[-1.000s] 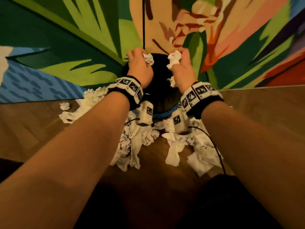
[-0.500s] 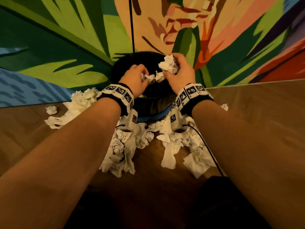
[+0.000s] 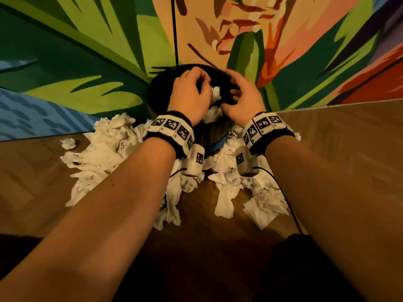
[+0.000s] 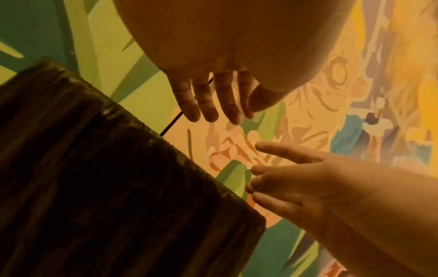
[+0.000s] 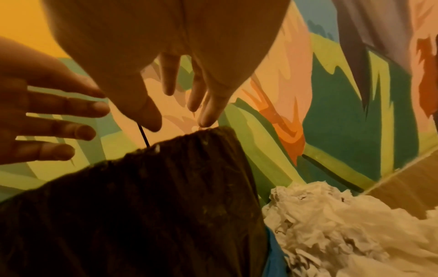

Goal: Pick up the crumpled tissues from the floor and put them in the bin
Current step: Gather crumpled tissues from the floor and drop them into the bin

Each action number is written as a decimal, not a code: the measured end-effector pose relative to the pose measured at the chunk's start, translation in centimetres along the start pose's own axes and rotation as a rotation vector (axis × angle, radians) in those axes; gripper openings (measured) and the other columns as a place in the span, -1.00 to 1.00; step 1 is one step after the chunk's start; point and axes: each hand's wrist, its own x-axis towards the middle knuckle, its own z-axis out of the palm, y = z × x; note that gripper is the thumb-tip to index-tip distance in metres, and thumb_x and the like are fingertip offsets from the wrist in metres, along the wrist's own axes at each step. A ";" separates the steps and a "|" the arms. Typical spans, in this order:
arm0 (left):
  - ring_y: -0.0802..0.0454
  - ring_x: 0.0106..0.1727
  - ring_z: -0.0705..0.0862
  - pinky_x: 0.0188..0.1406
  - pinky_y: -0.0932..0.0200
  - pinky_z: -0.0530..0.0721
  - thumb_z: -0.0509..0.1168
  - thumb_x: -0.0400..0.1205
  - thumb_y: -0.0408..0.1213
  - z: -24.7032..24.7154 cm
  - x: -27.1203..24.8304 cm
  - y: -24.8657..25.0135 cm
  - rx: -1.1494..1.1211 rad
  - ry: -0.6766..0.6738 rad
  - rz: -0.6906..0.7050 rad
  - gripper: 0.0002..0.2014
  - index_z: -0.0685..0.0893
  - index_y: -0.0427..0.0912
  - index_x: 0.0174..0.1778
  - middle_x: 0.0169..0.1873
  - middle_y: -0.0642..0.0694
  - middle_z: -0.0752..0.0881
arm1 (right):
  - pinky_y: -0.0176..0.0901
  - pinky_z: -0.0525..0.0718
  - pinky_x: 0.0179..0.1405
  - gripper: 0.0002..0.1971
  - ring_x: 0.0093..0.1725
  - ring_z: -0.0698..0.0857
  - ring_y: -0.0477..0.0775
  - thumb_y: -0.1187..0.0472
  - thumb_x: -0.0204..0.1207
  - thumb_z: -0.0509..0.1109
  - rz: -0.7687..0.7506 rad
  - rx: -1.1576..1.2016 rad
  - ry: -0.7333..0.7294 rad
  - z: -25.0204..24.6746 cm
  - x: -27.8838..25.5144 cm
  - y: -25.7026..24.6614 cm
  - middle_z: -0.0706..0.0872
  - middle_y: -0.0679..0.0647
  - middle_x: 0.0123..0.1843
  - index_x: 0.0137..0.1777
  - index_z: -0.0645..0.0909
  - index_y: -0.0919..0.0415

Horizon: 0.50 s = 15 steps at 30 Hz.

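Observation:
The bin (image 3: pixel 160 92), lined with a black bag, stands against the painted wall. Both my hands hover over its mouth. My left hand (image 3: pixel 195 89) and my right hand (image 3: pixel 238 93) have loosely spread fingers and hold nothing. Between them two white tissue wads (image 3: pixel 216 95) sit in the bin's opening. The left wrist view shows the left hand's straight fingers (image 4: pixel 208 105) above the black bag (image 4: pixel 94 178). In the right wrist view the right hand's fingers (image 5: pixel 206 108) hang just over the bag's rim (image 5: pixel 203 135). Several crumpled tissues (image 3: pixel 102 153) lie on the floor around the bin.
The wooden floor (image 3: pixel 338 149) meets a colourful mural wall (image 3: pixel 87 62) right behind the bin. A small tissue ball (image 3: pixel 68 143) lies apart at the left. A heap of tissues (image 5: pixel 343 224) sits by the bin's right side. Black cables trail from my wrists.
Half a second ago both hands gripped tissue wads over the bin. Now the fingers have let go and the wads have dropped into the bin's mouth.

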 end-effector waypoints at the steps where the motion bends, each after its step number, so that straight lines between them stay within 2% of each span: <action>1: -0.03 -0.13 0.61 0.02 -0.10 0.62 0.18 0.62 -0.24 0.1 -0.3 0.5 -0.035 0.003 0.010 -0.87 0.63 -0.11 -0.04 -0.15 0.01 0.66 | -0.31 0.66 0.17 -0.28 0.17 0.64 0.00 0.31 0.35 0.49 -0.007 0.020 0.031 -0.4 -0.3 0.2 0.51 0.08 0.34 0.54 0.44 -0.04; 4: 0.11 -0.32 0.59 -0.20 0.08 0.63 0.19 0.64 -0.24 0.5 -1.6 2.0 -0.130 -0.024 0.041 -0.90 0.62 -0.05 -0.07 -0.31 0.09 0.64 | -0.37 0.67 0.01 -0.49 0.04 0.66 -0.08 0.30 0.38 0.43 0.009 0.081 0.167 -1.1 -1.0 1.0 0.64 0.02 0.19 0.35 0.58 -0.02; 6: 0.14 -0.40 0.60 -0.32 0.13 0.61 0.21 0.64 -0.23 1.3 -2.7 2.8 -0.183 -0.088 0.060 -0.90 0.63 0.01 -0.08 -0.37 0.07 0.67 | -0.38 0.65 -0.08 -0.59 -0.10 0.64 -0.20 0.28 0.40 0.39 0.043 0.121 0.252 -1.7 -1.5 2.0 0.67 0.00 0.07 0.24 0.62 -0.02; 9: 0.11 -0.40 0.64 -0.33 0.15 0.62 0.24 0.63 -0.24 3.7 -4.8 3.4 -0.202 -0.225 0.098 -0.91 0.65 0.01 -0.08 -0.39 -0.01 0.70 | -0.51 0.54 -0.27 -0.71 -0.30 0.57 -0.32 0.26 0.40 0.36 0.116 0.112 0.327 -2.1 -3.2 4.4 0.66 -0.05 -0.13 0.10 0.64 -0.04; 12: 0.18 -0.52 0.56 -0.44 0.23 0.57 0.27 0.62 -0.24 6.3 -7.4 2.8 -0.163 -0.364 0.094 -0.92 0.66 0.02 -0.10 -0.47 -0.03 0.66 | -0.37 0.53 -0.33 -0.76 -0.39 0.54 -0.28 0.33 0.42 0.38 0.239 0.093 0.286 -1.4 -5.8 7.3 0.61 -0.08 -0.28 -0.01 0.62 -0.03; 13: 0.19 -0.55 0.53 -0.49 0.25 0.55 0.28 0.61 -0.24 7.3 -8.3 2.4 -0.138 -0.406 0.087 -0.92 0.66 0.03 -0.10 -0.49 -0.02 0.65 | -0.29 0.55 -0.29 -0.76 -0.36 0.55 -0.24 0.34 0.43 0.39 0.283 0.068 0.254 -1.2 -6.8 8.5 0.60 -0.09 -0.28 -0.02 0.62 -0.03; 15: 0.20 -0.56 0.51 -0.52 0.23 0.50 0.27 0.62 -0.23 8.9 -10.3 1.1 -0.065 -0.496 0.053 -0.92 0.66 0.03 -0.09 -0.52 0.01 0.62 | -0.25 0.55 -0.26 -0.78 -0.30 0.58 -0.13 0.31 0.45 0.41 0.354 -0.017 0.176 -0.4 -9.1 10.4 0.61 -0.10 -0.26 -0.04 0.62 -0.06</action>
